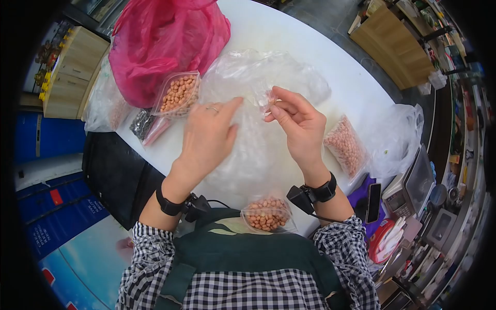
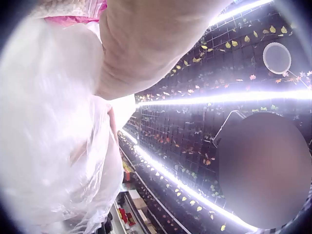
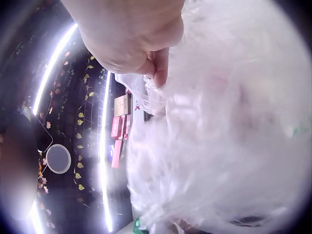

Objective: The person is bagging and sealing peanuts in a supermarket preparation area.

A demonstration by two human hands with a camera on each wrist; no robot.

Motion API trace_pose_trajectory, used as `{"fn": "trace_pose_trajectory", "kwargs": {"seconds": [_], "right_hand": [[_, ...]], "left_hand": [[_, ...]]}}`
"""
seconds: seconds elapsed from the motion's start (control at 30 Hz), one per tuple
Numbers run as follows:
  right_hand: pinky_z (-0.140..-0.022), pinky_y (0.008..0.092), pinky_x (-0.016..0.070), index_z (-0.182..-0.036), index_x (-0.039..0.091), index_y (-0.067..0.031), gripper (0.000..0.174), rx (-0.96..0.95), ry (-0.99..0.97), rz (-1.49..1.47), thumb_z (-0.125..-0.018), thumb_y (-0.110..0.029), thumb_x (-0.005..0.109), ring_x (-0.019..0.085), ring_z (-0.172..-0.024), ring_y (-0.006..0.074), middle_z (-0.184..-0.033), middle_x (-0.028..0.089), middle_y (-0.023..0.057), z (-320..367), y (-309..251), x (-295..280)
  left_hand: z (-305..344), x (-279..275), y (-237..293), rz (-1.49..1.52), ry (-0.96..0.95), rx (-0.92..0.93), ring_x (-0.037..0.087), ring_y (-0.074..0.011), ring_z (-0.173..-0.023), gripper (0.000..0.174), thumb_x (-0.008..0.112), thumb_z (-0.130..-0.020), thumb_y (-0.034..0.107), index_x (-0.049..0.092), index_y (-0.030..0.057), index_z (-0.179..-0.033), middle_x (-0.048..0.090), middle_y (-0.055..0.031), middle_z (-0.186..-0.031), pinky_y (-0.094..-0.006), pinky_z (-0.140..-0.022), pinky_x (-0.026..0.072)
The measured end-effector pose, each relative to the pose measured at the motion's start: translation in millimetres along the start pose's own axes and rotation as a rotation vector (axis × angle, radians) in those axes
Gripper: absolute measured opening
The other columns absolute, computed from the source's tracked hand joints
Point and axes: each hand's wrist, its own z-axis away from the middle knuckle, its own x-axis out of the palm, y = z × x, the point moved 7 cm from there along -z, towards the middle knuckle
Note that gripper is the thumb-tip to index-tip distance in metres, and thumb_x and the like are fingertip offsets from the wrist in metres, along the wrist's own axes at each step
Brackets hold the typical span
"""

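Observation:
In the head view a large clear plastic bag (image 1: 253, 155) lies spread and crumpled over the white table. My right hand (image 1: 302, 124) pinches a gathered bit of clear plastic (image 1: 268, 102) between thumb and fingers; the right wrist view also shows this hand (image 3: 134, 36) at the crumpled plastic (image 3: 219, 131). My left hand (image 1: 209, 132) is over the bag's left part, index finger extended and thumb apart, holding nothing visible. In the left wrist view part of the left hand (image 2: 151, 46) hides its fingertips, beside clear plastic (image 2: 48, 117).
An open pouch of peanuts (image 1: 179, 94) and a pink bag (image 1: 160, 46) are at the left. Another peanut pouch (image 1: 267, 214) is near my body. A filled peanut bag (image 1: 346, 147), clear plastic (image 1: 395, 137) and a scale (image 1: 408, 191) stand right on the white table (image 1: 289, 31).

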Motion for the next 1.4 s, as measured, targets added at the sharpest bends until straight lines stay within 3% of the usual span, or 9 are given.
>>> {"fn": "trace_pose_trajectory", "kwargs": {"seconds": [0.2,0.3,0.53,0.67,0.83,0.97,1.1,1.23,1.4], "right_hand": [[-0.081,0.0331,0.0629,-0.13,0.064,0.0032,0.037,-0.161,-0.01,0.177,-0.095,0.012,0.059,0.074,-0.099,0.0225,-0.12,0.069,0.0168,3.4,-12.6,13.7],[-0.085,0.0333,0.0622,-0.131,0.064,0.0022,0.037,-0.262,-0.045,0.322,-0.096,0.01,0.057,0.074,-0.103,0.0232,-0.119,0.07,0.0173,7.3,-17.2,18.4],[-0.086,0.033,0.0594,-0.134,0.062,-0.0002,0.041,-0.255,-0.206,0.443,-0.093,0.006,0.062,0.074,-0.102,0.0261,-0.121,0.072,0.0175,18.5,-20.5,30.0],[-0.078,0.0327,0.0589,-0.128,0.066,-0.0011,0.039,-0.273,-0.376,0.809,-0.089,0.001,0.069,0.074,-0.092,0.0236,-0.113,0.073,0.0168,28.7,-53.4,35.9],[-0.078,0.0321,0.0585,-0.118,0.067,0.01,0.028,-0.552,-0.233,0.526,-0.093,-0.002,0.065,0.073,-0.089,0.0246,-0.105,0.072,0.0205,33.0,-143.2,22.8],[-0.099,0.03,0.0502,-0.13,0.063,0.0072,0.038,-0.333,0.048,0.288,-0.099,-0.014,0.068,0.065,-0.114,0.0202,-0.128,0.067,0.0179,-35.3,-128.7,-28.9],[-0.103,0.0303,0.0475,-0.141,0.055,0.0062,0.058,0.072,-0.231,0.327,-0.098,-0.028,0.072,0.063,-0.117,0.021,-0.136,0.063,0.0168,-79.3,-42.1,-42.8],[-0.09,0.029,0.0514,-0.127,0.063,0.0016,0.042,0.356,-0.61,0.362,-0.092,-0.018,0.077,0.064,-0.1,0.0118,-0.115,0.07,0.006,-63.8,-5.8,-14.1],[-0.088,0.0302,0.0517,-0.12,0.064,0.0009,0.036,0.188,-0.333,0.132,-0.089,-0.011,0.077,0.065,-0.093,0.0134,-0.108,0.071,0.0057,-39.3,-30.0,8.4]], "left_hand": [[5.8,13.4,-25.2,0.705,-0.144,-0.468,0.039,-0.0052,-0.062,0.037,0.076,-0.084,0.007,0.07,0.0026,-0.12,0.039,0.004,-0.067,-0.025,-0.057,0.0307],[-5.3,4.4,-20.6,0.616,-0.115,-0.45,0.032,-0.0016,-0.063,0.03,0.08,-0.086,0.014,0.071,0.0018,-0.113,0.033,0.0092,-0.068,-0.0225,-0.056,0.025],[5.2,35.9,-36.6,0.766,-0.011,-0.533,0.031,-0.002,-0.059,0.02,0.08,-0.09,0.016,0.07,0.002,-0.099,0.031,0.0097,-0.063,-0.0242,-0.053,0.0224],[2.9,17.4,-33.6,0.437,0.22,-0.331,0.04,-0.0109,-0.055,0.014,0.081,-0.085,0.013,0.071,0.0049,-0.089,0.043,0.0013,-0.06,-0.0302,-0.054,0.0292],[0.6,4.9,-25.5,0.311,0.294,-0.237,0.054,-0.0215,-0.057,0.01,0.08,-0.081,0.011,0.07,0.0089,-0.082,0.058,-0.0045,-0.064,-0.0358,-0.061,0.0366],[2.2,-2.0,-4.4,0.242,0.322,-0.063,0.058,-0.0232,-0.061,0.011,0.08,-0.079,0.009,0.069,0.0106,-0.08,0.06,-0.0036,-0.066,-0.0362,-0.061,0.0376],[10.7,11.5,9.6,0.31,0.246,-0.007,0.061,-0.0241,-0.063,0.013,0.08,-0.076,0.007,0.068,0.0108,-0.08,0.062,-0.0033,-0.068,-0.0372,-0.061,0.0396],[17.0,24.1,10.4,0.266,0.186,-0.035,0.063,-0.0251,-0.065,0.012,0.078,-0.076,0.005,0.068,0.0101,-0.08,0.064,-0.0042,-0.07,-0.0374,-0.063,0.0435],[28.7,37.2,6.6,0.197,0.208,-0.013,0.069,-0.0236,-0.078,0.018,0.075,-0.079,0.005,0.072,0.0067,-0.097,0.07,-0.006,-0.084,-0.0366,-0.071,0.0526]]}}
